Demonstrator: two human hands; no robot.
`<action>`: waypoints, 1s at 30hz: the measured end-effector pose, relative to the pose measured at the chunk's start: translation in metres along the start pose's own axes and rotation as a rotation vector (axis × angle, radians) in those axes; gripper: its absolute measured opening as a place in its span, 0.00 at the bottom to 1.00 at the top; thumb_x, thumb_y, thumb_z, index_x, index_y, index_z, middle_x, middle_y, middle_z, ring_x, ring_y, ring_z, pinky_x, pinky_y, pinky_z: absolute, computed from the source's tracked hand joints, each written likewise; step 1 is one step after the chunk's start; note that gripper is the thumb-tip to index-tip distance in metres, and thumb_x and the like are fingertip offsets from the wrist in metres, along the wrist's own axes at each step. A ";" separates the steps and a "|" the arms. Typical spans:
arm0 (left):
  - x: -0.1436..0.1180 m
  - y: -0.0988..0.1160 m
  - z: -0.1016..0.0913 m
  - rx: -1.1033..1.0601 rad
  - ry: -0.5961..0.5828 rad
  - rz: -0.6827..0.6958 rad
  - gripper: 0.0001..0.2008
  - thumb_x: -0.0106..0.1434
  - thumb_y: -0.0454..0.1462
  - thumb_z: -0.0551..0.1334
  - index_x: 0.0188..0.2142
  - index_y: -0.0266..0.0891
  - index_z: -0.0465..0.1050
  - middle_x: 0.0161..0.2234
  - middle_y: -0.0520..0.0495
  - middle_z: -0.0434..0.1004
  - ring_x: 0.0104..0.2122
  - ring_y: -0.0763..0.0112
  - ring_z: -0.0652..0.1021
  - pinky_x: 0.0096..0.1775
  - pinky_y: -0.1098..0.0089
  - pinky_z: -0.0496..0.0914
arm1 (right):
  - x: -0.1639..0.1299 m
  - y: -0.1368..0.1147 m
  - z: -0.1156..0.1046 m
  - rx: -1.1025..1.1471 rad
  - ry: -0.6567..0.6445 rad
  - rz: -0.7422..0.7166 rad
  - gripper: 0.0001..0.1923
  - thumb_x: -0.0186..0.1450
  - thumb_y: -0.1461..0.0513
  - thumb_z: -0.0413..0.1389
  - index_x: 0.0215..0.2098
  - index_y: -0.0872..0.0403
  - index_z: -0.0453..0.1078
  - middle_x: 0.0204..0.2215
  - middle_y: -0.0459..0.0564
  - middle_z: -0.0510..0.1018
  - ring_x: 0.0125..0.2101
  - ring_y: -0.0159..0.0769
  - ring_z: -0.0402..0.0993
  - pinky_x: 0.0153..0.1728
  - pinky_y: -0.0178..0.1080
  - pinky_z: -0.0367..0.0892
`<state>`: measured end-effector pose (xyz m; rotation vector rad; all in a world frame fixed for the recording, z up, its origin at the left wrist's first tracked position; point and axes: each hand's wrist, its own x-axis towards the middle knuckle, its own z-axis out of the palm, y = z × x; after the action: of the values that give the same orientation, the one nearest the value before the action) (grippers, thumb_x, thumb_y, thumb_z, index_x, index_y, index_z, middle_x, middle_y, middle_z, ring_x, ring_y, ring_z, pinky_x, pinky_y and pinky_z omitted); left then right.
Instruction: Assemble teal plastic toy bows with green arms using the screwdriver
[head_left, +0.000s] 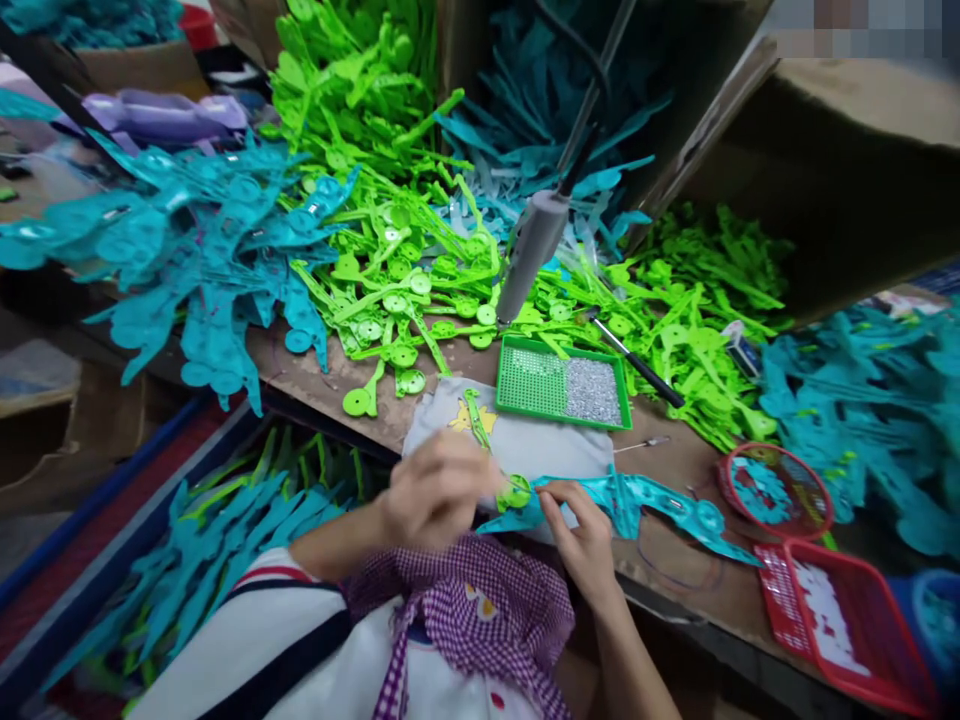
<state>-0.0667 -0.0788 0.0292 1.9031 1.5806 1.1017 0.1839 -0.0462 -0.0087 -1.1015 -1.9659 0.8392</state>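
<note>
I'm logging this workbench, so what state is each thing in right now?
Left hand: closed on the green part.
Right hand: fingers pinching the teal part, which lies flat on the bench.
Green tray: open, right half filled with silver bits.
Hanging tool: untouched, tilted over the bench.
Red basket: open, white bits inside.

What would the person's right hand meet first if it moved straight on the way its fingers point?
The right hand, fingers aimed up and left, would probably first meet the green plastic piece at the left hand. Depth is hard to judge here.
</note>
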 end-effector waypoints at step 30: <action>0.095 -0.113 -0.016 0.378 -0.093 0.141 0.15 0.63 0.28 0.59 0.47 0.45 0.74 0.51 0.45 0.80 0.54 0.57 0.77 0.58 0.51 0.63 | 0.014 -0.039 0.032 0.205 -0.001 0.125 0.09 0.69 0.59 0.57 0.32 0.51 0.75 0.29 0.48 0.81 0.31 0.35 0.77 0.34 0.38 0.72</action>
<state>-0.1449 0.0387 -0.0169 2.3035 1.7178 0.7924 0.1358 -0.0561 0.0096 -1.1102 -1.7805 1.0819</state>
